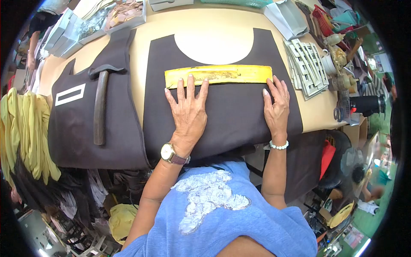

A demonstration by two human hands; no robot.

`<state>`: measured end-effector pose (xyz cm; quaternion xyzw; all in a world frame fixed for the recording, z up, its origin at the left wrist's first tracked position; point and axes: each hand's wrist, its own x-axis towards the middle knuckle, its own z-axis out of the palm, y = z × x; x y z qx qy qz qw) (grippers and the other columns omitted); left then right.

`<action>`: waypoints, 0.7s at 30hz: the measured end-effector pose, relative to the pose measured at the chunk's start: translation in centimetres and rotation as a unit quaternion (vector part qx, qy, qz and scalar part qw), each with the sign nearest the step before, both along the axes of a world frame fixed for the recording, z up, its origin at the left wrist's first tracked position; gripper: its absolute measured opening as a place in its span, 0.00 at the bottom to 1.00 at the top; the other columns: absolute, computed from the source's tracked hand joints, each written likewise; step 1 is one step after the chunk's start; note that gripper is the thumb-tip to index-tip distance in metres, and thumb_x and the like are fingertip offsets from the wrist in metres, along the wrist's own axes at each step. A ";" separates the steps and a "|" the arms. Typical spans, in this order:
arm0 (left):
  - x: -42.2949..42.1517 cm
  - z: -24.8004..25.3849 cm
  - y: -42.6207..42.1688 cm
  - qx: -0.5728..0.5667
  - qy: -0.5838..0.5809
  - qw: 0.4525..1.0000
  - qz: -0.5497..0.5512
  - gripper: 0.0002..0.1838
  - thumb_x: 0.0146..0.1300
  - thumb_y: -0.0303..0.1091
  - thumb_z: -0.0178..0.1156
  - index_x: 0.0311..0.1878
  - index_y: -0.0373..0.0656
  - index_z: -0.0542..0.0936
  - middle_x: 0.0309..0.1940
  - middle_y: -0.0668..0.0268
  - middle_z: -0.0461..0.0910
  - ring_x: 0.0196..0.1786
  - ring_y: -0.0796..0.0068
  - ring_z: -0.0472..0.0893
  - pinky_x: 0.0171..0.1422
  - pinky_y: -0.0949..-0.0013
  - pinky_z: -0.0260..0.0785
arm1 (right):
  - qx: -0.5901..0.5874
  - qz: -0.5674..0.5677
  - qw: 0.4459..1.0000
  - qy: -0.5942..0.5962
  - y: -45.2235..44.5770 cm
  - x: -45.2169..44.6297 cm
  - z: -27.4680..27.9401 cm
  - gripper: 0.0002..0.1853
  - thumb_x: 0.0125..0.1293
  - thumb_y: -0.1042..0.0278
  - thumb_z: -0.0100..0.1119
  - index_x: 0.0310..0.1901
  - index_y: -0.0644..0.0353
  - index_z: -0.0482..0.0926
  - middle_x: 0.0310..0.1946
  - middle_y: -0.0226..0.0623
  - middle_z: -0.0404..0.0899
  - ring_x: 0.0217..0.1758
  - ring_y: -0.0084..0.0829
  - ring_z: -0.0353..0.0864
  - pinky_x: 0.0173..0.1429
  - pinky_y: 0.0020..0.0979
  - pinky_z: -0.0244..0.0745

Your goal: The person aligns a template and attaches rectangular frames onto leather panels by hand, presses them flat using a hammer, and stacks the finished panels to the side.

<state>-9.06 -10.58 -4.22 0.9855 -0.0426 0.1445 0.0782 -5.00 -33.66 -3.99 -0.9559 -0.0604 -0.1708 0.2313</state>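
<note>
A long yellow strip [219, 75] with worn, dark marks lies crosswise on a dark cut fabric piece [227, 115], below its curved neckline. My left hand [187, 107] rests with spread fingers, its fingertips on the strip's left part and lower edge. At the strip's right end is my right hand [277, 103], its fingers apart, touching the strip's corner and the cloth. Neither hand is wrapped round anything. To the left, a hammer [100, 107] with a dark handle lies on another dark fabric piece [120, 141], beside a white rectangular frame [70, 94].
Boxes of small parts [126, 15] stand at the back left. A stack of white slotted templates [306, 68] and an open white box [286, 19] are on the right. Yellow cloth [23, 128] hangs at the far left. Bottles [342, 81] stand at the right edge.
</note>
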 end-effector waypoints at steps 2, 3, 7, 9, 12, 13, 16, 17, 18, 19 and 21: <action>0.0 0.0 0.0 0.004 0.003 1.000 0.001 0.30 0.57 0.23 0.51 0.65 0.54 0.68 0.63 0.52 0.64 0.66 0.48 0.61 0.66 0.30 0.48 | -0.005 -0.001 1.000 -0.002 0.0 0.0 -0.1 0.17 0.66 0.64 0.53 0.54 0.60 0.77 0.60 0.42 0.71 0.67 0.49 0.61 0.71 0.44 0.52; 0.0 0.1 0.0 0.009 0.005 1.000 0.001 0.30 0.57 0.23 0.51 0.65 0.54 0.68 0.63 0.52 0.64 0.66 0.48 0.62 0.66 0.30 0.48 | -0.007 -0.001 1.000 -0.004 0.0 0.0 -0.1 0.17 0.66 0.64 0.53 0.54 0.60 0.77 0.60 0.42 0.71 0.67 0.49 0.61 0.71 0.44 0.52; 0.0 0.3 0.0 0.025 0.012 1.000 -0.002 0.30 0.57 0.23 0.51 0.65 0.55 0.68 0.63 0.52 0.64 0.66 0.48 0.62 0.65 0.30 0.48 | -0.013 0.002 1.000 -0.010 0.0 0.0 -0.2 0.18 0.66 0.64 0.53 0.55 0.60 0.77 0.60 0.42 0.71 0.67 0.49 0.62 0.72 0.44 0.51; 0.2 0.9 0.0 0.045 0.021 0.999 -0.003 0.28 0.57 0.24 0.51 0.63 0.53 0.71 0.61 0.53 0.67 0.63 0.49 0.65 0.65 0.32 0.51 | -0.030 0.003 1.000 -0.008 0.2 -0.1 -0.1 0.17 0.66 0.64 0.52 0.54 0.61 0.76 0.60 0.42 0.71 0.67 0.49 0.62 0.70 0.49 0.53; 1.3 2.3 0.3 0.078 -0.009 0.996 -0.029 0.22 0.57 0.25 0.51 0.56 0.49 0.76 0.51 0.54 0.74 0.54 0.53 0.73 0.63 0.41 0.58 | -0.094 0.005 0.995 -0.019 0.7 0.1 0.4 0.17 0.65 0.64 0.51 0.53 0.62 0.76 0.58 0.39 0.73 0.65 0.47 0.64 0.68 0.55 0.54; 1.7 3.3 0.3 0.080 0.039 0.995 -0.039 0.21 0.57 0.25 0.51 0.55 0.49 0.77 0.47 0.55 0.75 0.51 0.54 0.75 0.61 0.43 0.60 | -0.114 0.014 0.993 -0.012 0.6 0.1 0.8 0.16 0.65 0.64 0.52 0.52 0.63 0.76 0.57 0.39 0.73 0.64 0.47 0.65 0.67 0.55 0.55; 3.1 5.1 0.7 0.094 0.064 0.990 -0.085 0.14 0.59 0.27 0.49 0.45 0.47 0.81 0.32 0.56 0.76 0.36 0.57 0.80 0.49 0.51 0.68 | -0.162 0.043 0.985 -0.042 0.4 1.3 2.3 0.11 0.63 0.65 0.53 0.42 0.62 0.78 0.47 0.38 0.77 0.56 0.46 0.72 0.65 0.54 0.58; 3.5 5.2 0.9 0.090 0.089 0.987 -0.099 0.14 0.60 0.27 0.49 0.44 0.46 0.82 0.33 0.56 0.76 0.36 0.57 0.80 0.47 0.52 0.70 | -0.143 0.050 0.988 -0.022 0.3 1.7 2.6 0.10 0.63 0.65 0.53 0.39 0.62 0.79 0.45 0.39 0.78 0.54 0.45 0.74 0.65 0.53 0.58; 4.2 5.5 1.0 0.086 0.114 0.983 -0.114 0.13 0.60 0.27 0.49 0.43 0.46 0.82 0.33 0.55 0.76 0.35 0.57 0.80 0.45 0.54 0.71 | -0.124 0.056 0.991 -0.002 0.0 2.2 2.9 0.10 0.62 0.66 0.53 0.37 0.62 0.79 0.42 0.39 0.79 0.51 0.44 0.75 0.64 0.52 0.59; 4.9 5.8 1.3 0.081 0.139 0.978 -0.129 0.13 0.61 0.28 0.49 0.43 0.45 0.82 0.33 0.54 0.76 0.34 0.56 0.80 0.42 0.55 0.72 | -0.105 0.062 0.992 0.019 -0.4 2.7 3.2 0.09 0.62 0.66 0.53 0.35 0.62 0.79 0.40 0.40 0.80 0.49 0.43 0.76 0.63 0.51 0.60; 6.2 6.9 2.4 0.081 0.180 0.966 -0.168 0.13 0.63 0.29 0.50 0.41 0.49 0.85 0.33 0.56 0.76 0.35 0.57 0.81 0.41 0.56 0.72 | 0.014 0.084 0.995 0.053 -2.3 4.2 3.7 0.08 0.60 0.69 0.54 0.32 0.64 0.80 0.34 0.42 0.80 0.44 0.41 0.78 0.59 0.40 0.66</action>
